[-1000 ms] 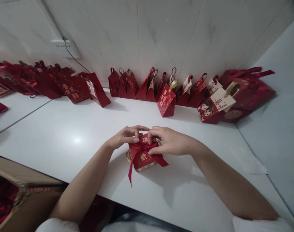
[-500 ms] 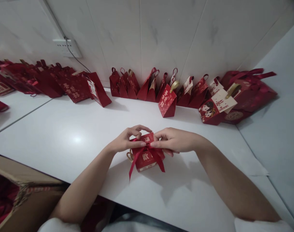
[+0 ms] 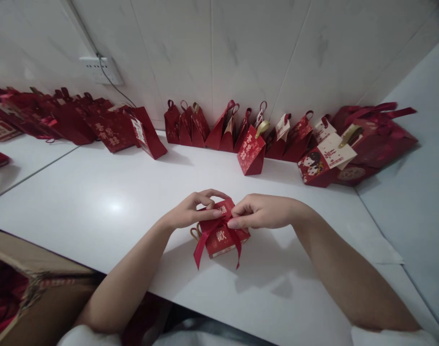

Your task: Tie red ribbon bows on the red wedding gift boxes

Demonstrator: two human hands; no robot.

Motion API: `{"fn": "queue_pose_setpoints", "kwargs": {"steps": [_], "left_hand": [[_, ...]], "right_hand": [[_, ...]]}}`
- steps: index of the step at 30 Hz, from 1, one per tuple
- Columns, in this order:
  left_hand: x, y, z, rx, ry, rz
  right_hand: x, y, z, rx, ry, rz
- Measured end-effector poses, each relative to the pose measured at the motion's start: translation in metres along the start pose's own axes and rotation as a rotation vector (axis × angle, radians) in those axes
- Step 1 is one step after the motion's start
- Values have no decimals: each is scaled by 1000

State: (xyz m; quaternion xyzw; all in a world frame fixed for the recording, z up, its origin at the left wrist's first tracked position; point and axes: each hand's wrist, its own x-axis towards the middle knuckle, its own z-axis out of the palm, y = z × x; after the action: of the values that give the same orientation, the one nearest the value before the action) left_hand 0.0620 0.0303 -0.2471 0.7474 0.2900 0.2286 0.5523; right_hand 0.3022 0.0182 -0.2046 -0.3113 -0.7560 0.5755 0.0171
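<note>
A small red box [image 3: 219, 240] with pale characters rests on the white table [image 3: 132, 206], and a red ribbon [image 3: 204, 242] is tied over it with two tails hanging down its front. My left hand [image 3: 195, 209] lies along the box's upper left, its thumb pressing the ribbon by the knot and a finger reaching round the far edge. At the knot's right side, the thumb and forefinger of my right hand [image 3: 264, 211] pinch the ribbon. A twisted gold cord loop [image 3: 195, 231] sticks out at the box's left.
Along the wall stand several red gift boxes [image 3: 251, 154] with loop handles. Larger red bags [image 3: 378, 144] fill the right corner, and more red boxes [image 3: 73, 122] crowd the left. An open cardboard box [image 3: 56, 302] is at the lower left, below the table edge.
My right hand has drawn its fingers in from behind the box to a pinch at the knot. The box has shifted slightly right, and the right ribbon tail has swung inward.
</note>
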Motion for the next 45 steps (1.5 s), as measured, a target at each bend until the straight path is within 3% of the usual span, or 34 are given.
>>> {"fn": "queue_pose_setpoints", "kwargs": {"steps": [9,15,18,23,26,32,38,45], "left_hand": [[1,-1,4,10,44,15],[-1,-4,-6,2,160,39],[-2,-7,-10,-50,160,55],[-1,-7,-8,-93,142,35],[-1,-4,-7,-80,135,7],[-2,-4,-6,-106,122,30],[-2,-8,-10,-80,116,79],[0,-7,-15,-24,66,31]], "right_hand": [[4,4,-1,83,208,-68],[9,10,-5,131,191,-71],[8,11,-7,152,196,-42],[0,9,-11,66,210,-33],[-2,7,-10,-53,315,-55],[15,5,8,-208,646,-159],[34,8,31,-184,719,-165],[34,8,31,-296,697,-186]]}}
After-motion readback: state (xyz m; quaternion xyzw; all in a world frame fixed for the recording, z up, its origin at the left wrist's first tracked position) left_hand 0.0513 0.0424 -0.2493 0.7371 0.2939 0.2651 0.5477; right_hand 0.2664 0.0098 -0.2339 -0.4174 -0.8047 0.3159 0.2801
